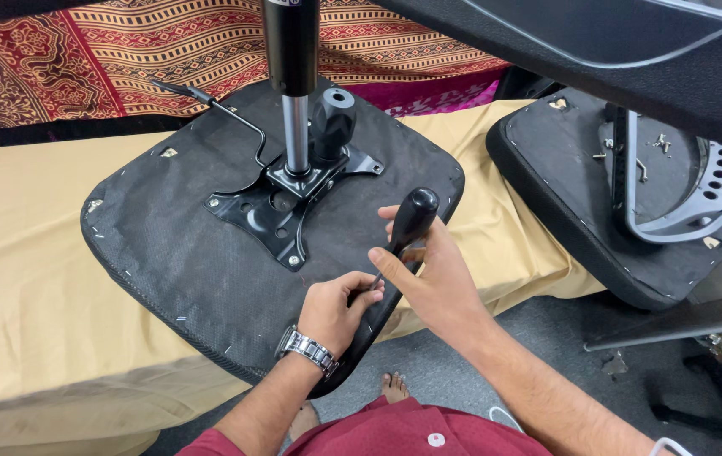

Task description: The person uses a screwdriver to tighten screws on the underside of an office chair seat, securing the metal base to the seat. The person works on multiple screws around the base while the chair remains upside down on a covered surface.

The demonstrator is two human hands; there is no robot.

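Beige bedding (32, 279) carries two upturned chair seats, one (175, 253) under both hands. Right hand (437, 283) has its grip wrapped around one black screwdriver (410, 224); left hand (336, 308), just beside, pinches its shaft.

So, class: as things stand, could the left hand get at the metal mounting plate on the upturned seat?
Probably yes: the left hand rests on the seat's near edge, and the bare seat underside between it and the plate looks unobstructed.

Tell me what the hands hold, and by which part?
A screwdriver: right hand around its black handle, left hand pinching the shaft near the tip.
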